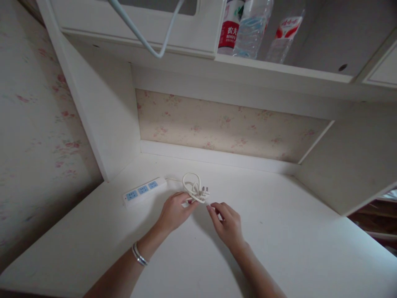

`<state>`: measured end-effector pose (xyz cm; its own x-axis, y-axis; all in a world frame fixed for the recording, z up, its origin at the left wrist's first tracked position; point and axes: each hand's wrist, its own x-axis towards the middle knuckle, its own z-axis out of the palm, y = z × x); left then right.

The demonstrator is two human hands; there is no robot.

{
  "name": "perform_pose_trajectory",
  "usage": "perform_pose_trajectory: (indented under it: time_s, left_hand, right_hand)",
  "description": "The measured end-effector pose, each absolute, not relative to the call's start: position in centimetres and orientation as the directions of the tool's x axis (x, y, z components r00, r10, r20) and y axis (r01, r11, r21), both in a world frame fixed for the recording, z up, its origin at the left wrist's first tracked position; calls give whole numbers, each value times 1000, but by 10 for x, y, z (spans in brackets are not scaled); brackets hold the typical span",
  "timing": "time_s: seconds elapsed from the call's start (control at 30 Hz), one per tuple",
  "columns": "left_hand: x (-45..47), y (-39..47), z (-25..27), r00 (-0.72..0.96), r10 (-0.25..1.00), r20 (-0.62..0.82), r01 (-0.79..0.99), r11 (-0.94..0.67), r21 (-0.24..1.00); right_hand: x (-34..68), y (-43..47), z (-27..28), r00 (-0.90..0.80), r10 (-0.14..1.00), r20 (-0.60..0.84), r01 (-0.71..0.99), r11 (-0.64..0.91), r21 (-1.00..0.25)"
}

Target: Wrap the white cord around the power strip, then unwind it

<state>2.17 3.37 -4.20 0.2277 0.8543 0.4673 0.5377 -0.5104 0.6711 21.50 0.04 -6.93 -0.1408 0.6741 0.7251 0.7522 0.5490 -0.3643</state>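
My left hand (178, 210) is closed around the lower left side of a coiled white power cord (191, 174), held just above the desk. A plug (204, 193) with metal prongs pokes out of the right side of the coil. Just right of it, my right hand (227, 223) has thumb and forefinger pinched together at the coil's lower edge. What lies between those fingertips is too small to make out. From the coil the cord runs left to a white power strip (144, 191) with three blue socket panels, lying on the desk.
The white desk (279, 231) has upright side panels and a low back ledge (217, 157). Overhead, a shelf (279, 68) holds several plastic bottles (252, 29). A pale looped cable (136, 35) hangs in front of the upper cabinet. Floral wallpaper (46, 136) covers the left wall.
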Motion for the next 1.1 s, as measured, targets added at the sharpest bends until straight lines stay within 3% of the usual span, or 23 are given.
perform_pose_trajectory:
  time_s: [0.1, 0.3, 0.43, 0.57, 0.67, 0.8, 0.9, 1.0, 1.1]
  left_hand:
    - [23, 33, -43, 226, 858, 461, 574, -499, 649]
    - [24, 29, -39, 249, 852, 461, 600, -510, 617]
    - [23, 28, -37, 244, 842, 481, 620, -517, 590]
    - [18, 32, -38, 224, 832, 507, 675, -508, 535]
    - [13, 36, -41, 249, 818, 518, 600, -551, 580]
    - [6, 42, -43, 89, 902, 422, 327, -427, 843]
    - [1, 48, -40, -77, 968, 240, -81, -246, 966]
    - [-3, 55, -36, -70, 996, 47, -551, -78, 831]
    - [-6, 61, -35, -5, 1000, -20, -784, 8, 621]
  right_hand:
    - [208, 3, -70, -201, 723, 661, 780, 526, -339]
    - [203, 8, -75, -243, 714, 657, 849, 484, -212]
    - [204, 10, -74, -129, 745, 654, 810, 460, -365]
    - [213, 16, -69, 97, 750, 655, 721, 401, -566]
    - [226, 24, -69, 263, 809, 525, 617, 277, -737]
    - [245, 36, -78, 423, 860, 283, 411, 96, -906]
    - [254, 43, -86, 460, 872, 169, 272, 43, -961]
    - [261, 48, -92, 458, 882, 109, 204, 16, -979]
    - [265, 51, -94, 458, 885, 86, 196, -5, -981]
